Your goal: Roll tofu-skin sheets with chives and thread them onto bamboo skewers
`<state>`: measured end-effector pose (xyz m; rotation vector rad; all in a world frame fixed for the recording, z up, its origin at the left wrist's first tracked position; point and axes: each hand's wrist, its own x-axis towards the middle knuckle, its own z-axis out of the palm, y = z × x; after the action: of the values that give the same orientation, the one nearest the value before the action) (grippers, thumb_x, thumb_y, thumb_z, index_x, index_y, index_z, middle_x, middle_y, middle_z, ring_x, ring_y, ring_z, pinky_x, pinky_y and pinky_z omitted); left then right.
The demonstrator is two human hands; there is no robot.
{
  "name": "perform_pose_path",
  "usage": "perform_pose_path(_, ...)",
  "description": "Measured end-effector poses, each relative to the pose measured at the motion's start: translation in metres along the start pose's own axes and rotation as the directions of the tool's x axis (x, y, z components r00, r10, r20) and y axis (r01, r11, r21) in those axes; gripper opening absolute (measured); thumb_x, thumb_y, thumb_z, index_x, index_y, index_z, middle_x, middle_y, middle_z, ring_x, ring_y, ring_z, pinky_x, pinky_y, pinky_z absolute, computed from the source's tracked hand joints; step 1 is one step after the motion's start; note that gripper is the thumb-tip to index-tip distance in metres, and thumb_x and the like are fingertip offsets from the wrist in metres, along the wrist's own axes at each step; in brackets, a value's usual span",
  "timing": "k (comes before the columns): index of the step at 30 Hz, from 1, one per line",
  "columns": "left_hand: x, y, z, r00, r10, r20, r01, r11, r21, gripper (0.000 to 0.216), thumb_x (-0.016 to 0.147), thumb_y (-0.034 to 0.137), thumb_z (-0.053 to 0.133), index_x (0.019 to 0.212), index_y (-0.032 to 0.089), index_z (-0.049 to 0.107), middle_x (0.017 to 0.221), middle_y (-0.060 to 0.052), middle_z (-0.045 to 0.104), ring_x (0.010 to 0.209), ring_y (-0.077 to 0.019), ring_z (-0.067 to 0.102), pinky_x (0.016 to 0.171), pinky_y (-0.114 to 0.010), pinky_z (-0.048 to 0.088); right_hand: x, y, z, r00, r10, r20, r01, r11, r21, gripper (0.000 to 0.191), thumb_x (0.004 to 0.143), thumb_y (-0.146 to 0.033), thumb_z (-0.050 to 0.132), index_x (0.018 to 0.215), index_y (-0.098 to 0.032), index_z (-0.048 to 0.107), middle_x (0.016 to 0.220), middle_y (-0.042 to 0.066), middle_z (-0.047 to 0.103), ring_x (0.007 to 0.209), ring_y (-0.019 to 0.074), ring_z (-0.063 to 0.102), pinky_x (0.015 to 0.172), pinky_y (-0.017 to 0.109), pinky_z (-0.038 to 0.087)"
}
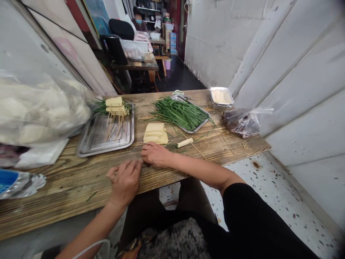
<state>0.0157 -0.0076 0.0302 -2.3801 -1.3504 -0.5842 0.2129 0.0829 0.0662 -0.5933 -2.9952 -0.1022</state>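
My left hand (pixel 126 180) rests near the table's front edge, its fingers curled down and their tips hidden. Just right of it, almost touching, my right hand (pixel 155 154) is closed low over the wood; whatever lies under its fingers is hidden. Directly behind the right hand is a stack of pale yellow tofu sheets (pixel 155 133). A rolled tofu sheet (pixel 185 142) with green stalks at its end lies to the right, a thin wooden skewer (pixel 199 151) through or under it. Green chives (pixel 181 112) are heaped on a metal tray (pixel 198 126) behind.
At left, a metal tray (pixel 106 145) bears skewered tofu rolls (pixel 117 106). A big clear bag of pale pieces (pixel 40 111) stands beside it. Scissors (pixel 178 92), a foil container (pixel 221 97) and a bag of dark contents (pixel 241 120) lie at the back right. A masked person (pixel 138 23) is in the background.
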Motion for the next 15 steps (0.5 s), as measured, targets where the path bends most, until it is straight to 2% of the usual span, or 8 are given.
perform_pose_path(2, -0.003, 0.000, 0.002, 0.995, 0.073, -0.074, -0.071, 0.997, 0.029, 0.029, 0.105, 0.014, 0.045, 0.117, 0.014, 0.071, 0.111, -0.013, 0.081, 0.105, -0.0280, 0.068, 0.088, -0.044, 0.038, 0.004, 0.003, -0.002, 1.000, -0.013, 0.025, 0.013, 1.000, 0.006, 0.025, 0.108, -0.026, 0.054, 0.099, -0.018, 0.076, 0.110, 0.008, 0.072, 0.116, 0.0272, 0.054, 0.109, 0.043, 0.035)
perform_pose_path(5, 0.001, -0.004, 0.006, 0.986, 0.131, -0.103, -0.127, 0.991, 0.047, 0.028, 0.106, 0.014, 0.045, 0.111, 0.014, 0.072, 0.104, -0.011, 0.082, 0.094, -0.0260, 0.070, 0.086, -0.044, 0.038, 0.007, 0.005, -0.003, 0.998, -0.037, 0.048, 0.036, 0.999, 0.006, 0.027, 0.108, -0.025, 0.052, 0.098, -0.018, 0.077, 0.112, 0.009, 0.072, 0.118, 0.0274, 0.054, 0.109, 0.043, 0.035)
perform_pose_path(8, 0.010, -0.010, 0.006, 0.987, 0.119, -0.107, -0.117, 0.993, 0.026, 0.025, 0.106, 0.016, 0.049, 0.105, 0.015, 0.073, 0.097, -0.009, 0.082, 0.085, -0.0240, 0.070, 0.083, -0.042, 0.037, 0.004, 0.005, -0.001, 0.999, -0.015, 0.032, 0.015, 1.000, -0.003, 0.029, 0.110, -0.025, 0.049, 0.104, -0.016, 0.076, 0.113, 0.010, 0.071, 0.118, 0.0271, 0.054, 0.108, 0.042, 0.035)
perform_pose_path(12, 0.016, -0.015, 0.006, 0.996, 0.062, -0.063, -0.065, 0.997, -0.035, 0.028, 0.107, 0.018, 0.047, 0.102, 0.018, 0.074, 0.093, -0.007, 0.082, 0.085, -0.0243, 0.070, 0.083, -0.042, 0.038, -0.006, 0.004, 0.006, 0.996, 0.074, -0.054, -0.074, 0.997, -0.006, 0.032, 0.112, -0.023, 0.042, 0.128, -0.014, 0.070, 0.117, 0.010, 0.071, 0.113, 0.0257, 0.055, 0.104, 0.041, 0.037)
perform_pose_path(15, 0.015, -0.016, 0.007, 0.998, 0.045, -0.033, -0.046, 0.998, -0.040, 0.032, 0.109, 0.022, 0.043, 0.100, 0.019, 0.074, 0.095, -0.007, 0.082, 0.085, -0.0254, 0.070, 0.084, -0.043, 0.039, -0.008, 0.006, 0.009, 0.998, 0.048, -0.049, -0.048, 0.999, 0.011, 0.030, 0.111, -0.025, 0.046, 0.125, -0.014, 0.070, 0.115, 0.010, 0.071, 0.113, 0.0257, 0.055, 0.101, 0.040, 0.037)
